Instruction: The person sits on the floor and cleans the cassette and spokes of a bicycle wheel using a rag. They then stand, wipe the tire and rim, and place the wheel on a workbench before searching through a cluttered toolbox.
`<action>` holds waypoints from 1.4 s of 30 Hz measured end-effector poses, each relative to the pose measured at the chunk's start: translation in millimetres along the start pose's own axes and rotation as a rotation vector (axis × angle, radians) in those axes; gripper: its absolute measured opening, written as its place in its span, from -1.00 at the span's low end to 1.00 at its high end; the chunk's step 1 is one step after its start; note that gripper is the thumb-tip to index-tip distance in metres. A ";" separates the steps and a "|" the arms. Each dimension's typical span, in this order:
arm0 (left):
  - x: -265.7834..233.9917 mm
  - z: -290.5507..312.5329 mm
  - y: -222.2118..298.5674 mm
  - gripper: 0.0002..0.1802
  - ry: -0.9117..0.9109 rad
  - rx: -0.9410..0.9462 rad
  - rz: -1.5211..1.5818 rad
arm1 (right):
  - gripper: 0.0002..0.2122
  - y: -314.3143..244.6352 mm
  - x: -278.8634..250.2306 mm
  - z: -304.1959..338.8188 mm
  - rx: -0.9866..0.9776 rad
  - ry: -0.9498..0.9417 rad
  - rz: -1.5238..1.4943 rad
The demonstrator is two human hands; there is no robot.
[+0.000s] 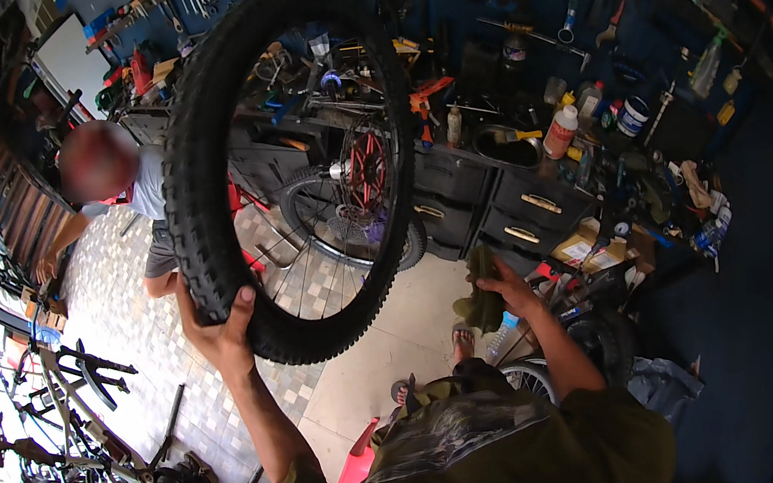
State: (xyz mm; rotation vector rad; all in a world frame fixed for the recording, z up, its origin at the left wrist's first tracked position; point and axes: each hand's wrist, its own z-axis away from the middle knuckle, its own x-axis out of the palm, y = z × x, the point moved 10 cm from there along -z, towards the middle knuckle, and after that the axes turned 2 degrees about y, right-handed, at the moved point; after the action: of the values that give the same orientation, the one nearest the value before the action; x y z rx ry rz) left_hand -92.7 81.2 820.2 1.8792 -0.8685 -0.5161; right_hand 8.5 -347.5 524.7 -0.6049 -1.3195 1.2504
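A wide, knobby black bicycle tire (197, 188) stands raised in front of me, tilted slightly. My left hand (221, 334) grips its lower left part, the thumb on the near sidewall and the fingers mostly hidden behind the rubber. Through the tire's opening a spoked bicycle wheel (295, 216) and a red brake disc or hub part (366, 169) show farther back. My right hand (510, 286), apart from the tire on the right, is closed on a bunched olive-green cloth (481, 299) that hangs down.
A cluttered workbench with dark drawers (523, 215) runs along the back, holding bottles (560, 131) and tools. Bicycle frames (103, 450) stand at lower left. Another person (140, 185) is behind the tire at left. A pink-red stool (359, 457) is near my legs.
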 end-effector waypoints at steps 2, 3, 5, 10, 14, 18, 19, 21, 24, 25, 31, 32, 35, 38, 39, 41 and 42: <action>6.3 -5.9 1.1 -0.13 -0.027 0.082 0.019 | -0.38 -5.0 3.5 3.5 -0.046 -0.072 0.140; 7.6 -7.7 7.3 -0.12 -0.004 0.113 0.008 | -0.36 -5.1 4.1 5.8 -0.068 -0.104 0.205; 16.0 -14.0 5.9 -0.12 -0.042 0.078 0.026 | -0.34 1.7 -0.2 2.6 -0.022 -0.116 0.191; 9.6 -33.8 -5.6 -0.15 -0.087 0.084 -0.097 | -0.42 0.9 34.4 -21.9 0.074 -0.125 -0.179; 5.5 -52.1 -10.8 -0.17 -0.073 0.098 -0.127 | -0.39 -6.0 61.0 -55.0 -0.046 -0.130 0.193; 5.8 -57.7 -13.2 -0.20 -0.075 0.050 -0.083 | -0.39 -36.9 68.4 -67.6 -0.407 0.029 1.077; 4.4 -58.7 -13.5 -0.21 -0.070 0.057 -0.089 | -0.40 -41.9 57.4 -73.3 -0.424 0.098 0.978; 1.2 -58.1 -15.1 -0.23 -0.059 0.067 -0.101 | -0.42 -52.5 39.7 -89.1 -0.422 0.214 0.934; 8.1 -54.9 -10.6 -0.26 -0.078 0.022 -0.093 | -0.49 -68.6 12.5 -112.8 -0.434 0.311 0.862; 11.3 -56.1 -7.4 -0.27 -0.083 0.016 -0.086 | -0.50 -76.2 3.7 -124.1 -0.434 0.327 0.838; 11.4 -63.7 -1.2 -0.16 -0.088 0.022 -0.194 | -0.57 -259.8 91.7 -120.2 -0.958 0.406 0.724; 13.5 -64.8 1.8 -0.17 -0.078 0.006 -0.202 | -0.58 -291.3 113.3 -122.6 -1.005 0.363 0.725; 16.4 -72.9 2.7 -0.21 -0.041 0.004 -0.240 | -0.65 -380.8 206.4 -91.5 -1.540 0.220 0.903; 15.7 -77.9 12.0 -0.28 0.034 0.016 -0.368 | -0.67 -402.1 320.4 -51.8 -2.016 -0.122 0.983; 16.8 -79.6 15.6 -0.31 0.057 0.020 -0.420 | -0.67 -395.9 351.3 -46.4 -2.094 -0.202 0.989; 28.6 -83.7 17.1 -0.33 0.065 0.073 -0.442 | -0.72 -384.6 386.7 -61.5 -2.253 -0.203 1.144; 28.5 -84.3 20.3 -0.33 0.078 0.103 -0.464 | -0.74 -391.5 384.9 -76.5 -2.261 -0.181 1.139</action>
State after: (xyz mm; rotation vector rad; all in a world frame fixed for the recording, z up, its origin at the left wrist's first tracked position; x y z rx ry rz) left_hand -24.4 104.1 876.3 2.1900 -0.4082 -0.6821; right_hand 126.8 -91.9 1002.1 -3.0749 -2.1939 -0.2247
